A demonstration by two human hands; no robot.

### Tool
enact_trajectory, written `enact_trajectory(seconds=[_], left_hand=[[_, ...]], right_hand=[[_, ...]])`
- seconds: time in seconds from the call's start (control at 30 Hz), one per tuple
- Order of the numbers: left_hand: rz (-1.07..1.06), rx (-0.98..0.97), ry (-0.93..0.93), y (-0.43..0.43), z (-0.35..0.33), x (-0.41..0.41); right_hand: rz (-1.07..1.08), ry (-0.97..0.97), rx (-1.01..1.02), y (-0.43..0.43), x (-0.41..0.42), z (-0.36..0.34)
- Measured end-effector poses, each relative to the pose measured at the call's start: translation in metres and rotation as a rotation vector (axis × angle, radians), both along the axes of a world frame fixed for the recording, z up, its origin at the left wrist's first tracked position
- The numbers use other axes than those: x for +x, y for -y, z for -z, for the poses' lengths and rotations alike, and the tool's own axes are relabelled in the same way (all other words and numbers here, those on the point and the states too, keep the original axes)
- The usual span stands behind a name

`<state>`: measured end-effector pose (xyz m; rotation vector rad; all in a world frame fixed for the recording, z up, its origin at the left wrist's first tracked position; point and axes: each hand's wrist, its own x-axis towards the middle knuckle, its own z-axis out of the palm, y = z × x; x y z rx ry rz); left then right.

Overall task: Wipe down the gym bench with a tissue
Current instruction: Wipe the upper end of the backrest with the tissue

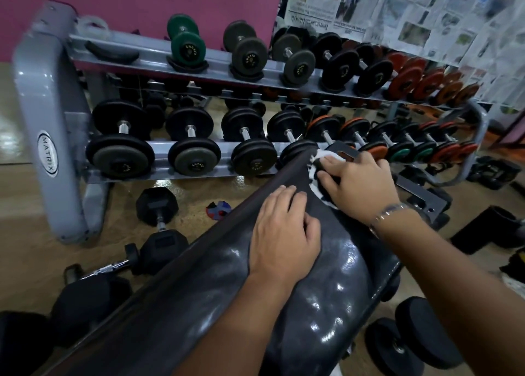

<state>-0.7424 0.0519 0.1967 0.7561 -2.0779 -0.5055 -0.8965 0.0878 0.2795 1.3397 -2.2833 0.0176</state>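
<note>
Grey dumbbell rack (48,114) beyond bench (204,296); left hand (284,233) flat, right hand (360,182) flat on tissue (326,156).

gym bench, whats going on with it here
A person is wiping the dark padded gym bench with a white tissue. The right hand presses the tissue onto the far end of the pad, close to the lower row of the dumbbell rack. The left hand rests flat on the pad nearer the middle. The nearer part of the pad looks glossy.
</note>
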Motion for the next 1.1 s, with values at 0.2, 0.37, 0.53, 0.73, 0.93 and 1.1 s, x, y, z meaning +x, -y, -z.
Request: enact_trajectory(seconds=[0.2,0.37,0.53,0.73,0.93,1.1], left_hand=[[0.001,-0.004,0.014,0.0,-0.001,-0.001],[0.003,-0.01,0.013,0.0,-0.001,-0.001],[0.002,-0.01,0.01,0.0,0.0,-0.001],[0.006,-0.019,-0.007,0.001,0.001,-0.002],[0.01,-0.035,-0.031,0.001,0.002,-0.002],[0.012,-0.032,-0.052,0.002,0.003,-0.004]], right_hand=[[0.142,0.091,0.023,0.012,-0.011,-0.012],[-0.05,-0.024,-0.001,-0.007,0.008,0.0],[0.112,0.039,0.049,0.03,-0.005,-0.015],[0.015,0.024,0.05,0.02,0.0,-0.008],[-0.007,0.093,0.076,0.045,-0.003,-0.008],[0.05,0.226,0.071,0.04,-0.02,-0.022]])
